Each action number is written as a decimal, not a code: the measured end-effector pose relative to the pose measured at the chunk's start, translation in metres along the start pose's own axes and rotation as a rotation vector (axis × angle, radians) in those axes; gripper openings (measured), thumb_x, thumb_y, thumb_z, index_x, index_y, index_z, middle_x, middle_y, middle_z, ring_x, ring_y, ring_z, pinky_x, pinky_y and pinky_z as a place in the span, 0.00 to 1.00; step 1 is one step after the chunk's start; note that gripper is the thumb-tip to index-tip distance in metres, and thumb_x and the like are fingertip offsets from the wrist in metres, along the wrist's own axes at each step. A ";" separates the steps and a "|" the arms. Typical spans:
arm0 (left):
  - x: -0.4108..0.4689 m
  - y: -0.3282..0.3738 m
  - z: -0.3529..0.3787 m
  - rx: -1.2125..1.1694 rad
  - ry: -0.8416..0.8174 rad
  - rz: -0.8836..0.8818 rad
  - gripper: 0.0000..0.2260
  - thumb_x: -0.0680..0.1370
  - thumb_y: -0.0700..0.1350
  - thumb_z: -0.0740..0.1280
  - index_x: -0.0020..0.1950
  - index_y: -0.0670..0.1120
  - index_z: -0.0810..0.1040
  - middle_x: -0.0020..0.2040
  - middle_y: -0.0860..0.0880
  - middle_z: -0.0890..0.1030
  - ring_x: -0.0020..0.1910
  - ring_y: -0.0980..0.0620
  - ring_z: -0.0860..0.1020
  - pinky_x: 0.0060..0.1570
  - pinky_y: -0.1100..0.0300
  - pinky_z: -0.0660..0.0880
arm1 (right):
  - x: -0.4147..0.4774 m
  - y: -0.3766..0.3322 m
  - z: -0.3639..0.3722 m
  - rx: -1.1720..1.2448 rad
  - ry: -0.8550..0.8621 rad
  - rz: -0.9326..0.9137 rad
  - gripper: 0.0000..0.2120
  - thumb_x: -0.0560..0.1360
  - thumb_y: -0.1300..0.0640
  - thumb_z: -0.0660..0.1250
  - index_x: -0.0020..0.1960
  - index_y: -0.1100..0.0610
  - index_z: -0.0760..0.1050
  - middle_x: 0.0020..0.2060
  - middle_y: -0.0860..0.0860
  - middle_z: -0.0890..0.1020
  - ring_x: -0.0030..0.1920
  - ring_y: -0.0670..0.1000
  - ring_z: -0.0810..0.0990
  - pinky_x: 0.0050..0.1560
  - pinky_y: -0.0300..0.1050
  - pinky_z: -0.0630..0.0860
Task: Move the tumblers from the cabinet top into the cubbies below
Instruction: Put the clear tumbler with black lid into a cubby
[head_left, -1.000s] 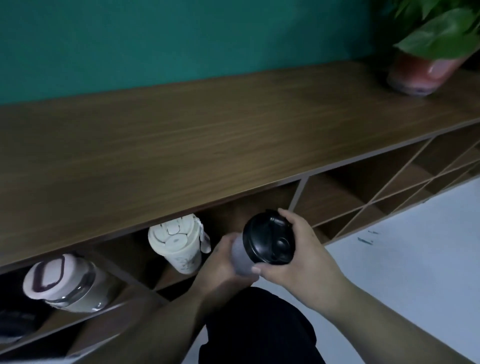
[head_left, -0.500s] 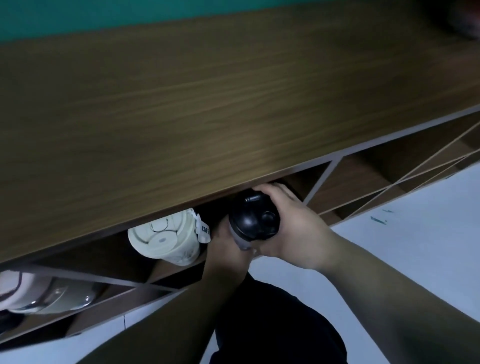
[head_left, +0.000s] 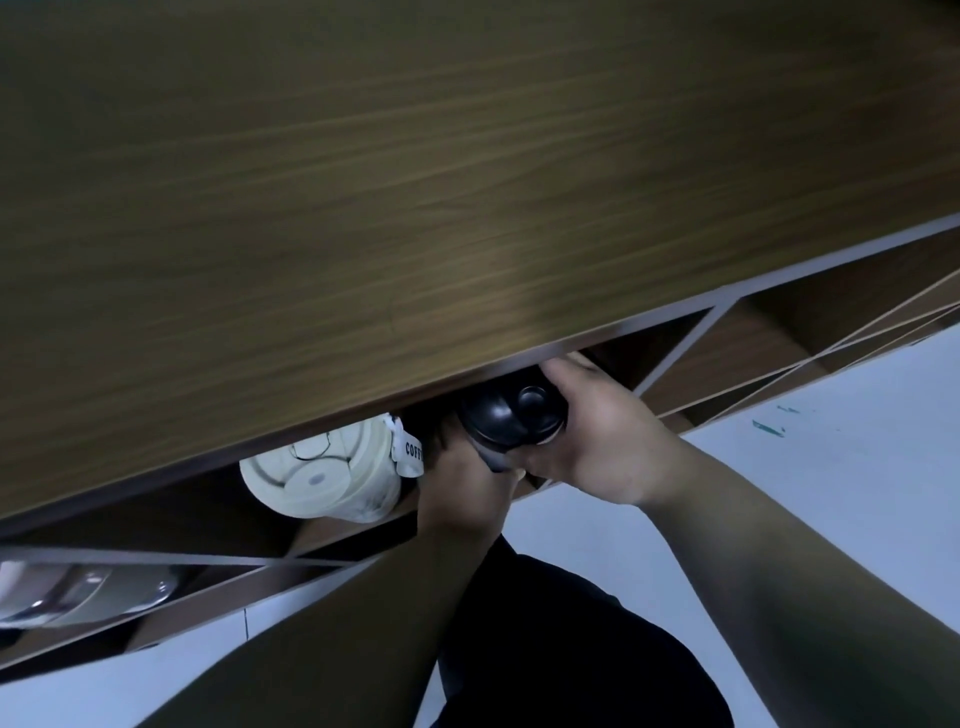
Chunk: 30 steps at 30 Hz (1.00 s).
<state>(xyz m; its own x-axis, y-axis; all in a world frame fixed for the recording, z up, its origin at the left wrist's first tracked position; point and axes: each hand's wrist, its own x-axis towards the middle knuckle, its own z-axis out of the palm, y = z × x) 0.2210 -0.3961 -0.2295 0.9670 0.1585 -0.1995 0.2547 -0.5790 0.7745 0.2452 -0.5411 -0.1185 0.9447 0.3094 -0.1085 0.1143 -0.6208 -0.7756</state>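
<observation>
Both my hands grip a tumbler with a black lid (head_left: 511, 411) just under the front edge of the wooden cabinet top (head_left: 415, 182). My right hand (head_left: 597, 436) wraps the lid end from the right. My left hand (head_left: 462, 478) holds the grey body from below. The tumbler sits at the mouth of a cubby, its far end hidden by the cabinet top. A cream tumbler (head_left: 322, 475) with a "COFFEE" tag lies in the same cubby to its left. A third tumbler with a glossy lid (head_left: 78, 595) shows in a cubby at far left.
More cubbies with thin dividers (head_left: 691, 343) run to the right, and nothing shows in them. Pale floor (head_left: 805, 493) lies below, with small green marks on it. My dark trousers fill the bottom middle.
My hands have carried the black-lidded tumbler up and inward, from in front of the cabinet to the cubby mouth. My view has dropped closer, so the wall and plant are out of sight.
</observation>
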 end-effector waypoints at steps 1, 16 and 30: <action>0.000 0.000 0.000 -0.012 -0.001 0.007 0.30 0.67 0.61 0.70 0.67 0.52 0.77 0.61 0.54 0.83 0.62 0.51 0.81 0.60 0.51 0.79 | -0.001 0.002 0.001 0.016 0.006 0.002 0.38 0.63 0.55 0.84 0.69 0.51 0.72 0.56 0.35 0.74 0.58 0.29 0.72 0.53 0.23 0.69; -0.001 -0.002 -0.008 -0.084 -0.103 -0.045 0.30 0.74 0.43 0.75 0.75 0.42 0.70 0.68 0.44 0.82 0.68 0.43 0.79 0.58 0.59 0.71 | -0.016 0.024 0.029 0.223 0.148 0.081 0.54 0.63 0.54 0.84 0.81 0.49 0.58 0.74 0.47 0.73 0.74 0.48 0.72 0.74 0.56 0.70; -0.009 -0.001 -0.023 -0.260 -0.147 0.138 0.31 0.72 0.46 0.78 0.73 0.48 0.74 0.64 0.57 0.83 0.64 0.65 0.79 0.58 0.79 0.70 | -0.011 0.017 0.029 0.210 0.184 0.100 0.51 0.59 0.47 0.84 0.77 0.43 0.63 0.70 0.48 0.75 0.72 0.49 0.74 0.70 0.55 0.73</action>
<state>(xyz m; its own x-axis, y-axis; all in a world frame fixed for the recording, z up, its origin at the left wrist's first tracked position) 0.2120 -0.3787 -0.2151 0.9878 -0.0357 -0.1516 0.1287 -0.3604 0.9239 0.2283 -0.5344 -0.1485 0.9901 0.1065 -0.0914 -0.0304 -0.4730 -0.8805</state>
